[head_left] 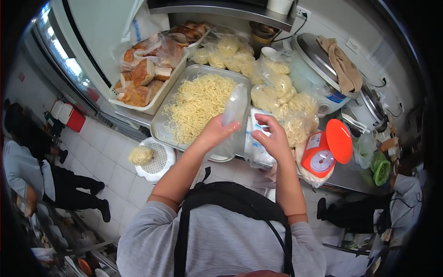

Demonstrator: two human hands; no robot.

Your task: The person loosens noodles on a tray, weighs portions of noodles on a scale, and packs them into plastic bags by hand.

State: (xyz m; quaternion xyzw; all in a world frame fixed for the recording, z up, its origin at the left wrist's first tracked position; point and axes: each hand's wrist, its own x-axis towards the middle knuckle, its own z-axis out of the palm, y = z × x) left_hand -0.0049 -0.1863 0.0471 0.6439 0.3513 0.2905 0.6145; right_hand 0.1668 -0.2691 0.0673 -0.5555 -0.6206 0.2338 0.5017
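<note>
A clear plastic bag (236, 104) is in my left hand (218, 132), its upper part standing up past my fingers. The bag partly covers that hand, so its exact hold is hard to see. My right hand (272, 137) is open, thumb and fingers apart, with nothing visible between them. It hovers over a stack of white and blue plastic packaging (256, 147) at the counter's edge. Left of my hands, a pile of loose yellow noodles (198, 104) lies in a metal tray (159, 123).
Bagged noodles (277, 90) crowd the counter behind. An orange-red scale (321, 159) stands at right, near a large lidded pot (314, 69). A basket (154, 107) of meat chunks sits at left. One noodle bundle (140, 156) rests on a white stool (157, 168). People stand at both sides.
</note>
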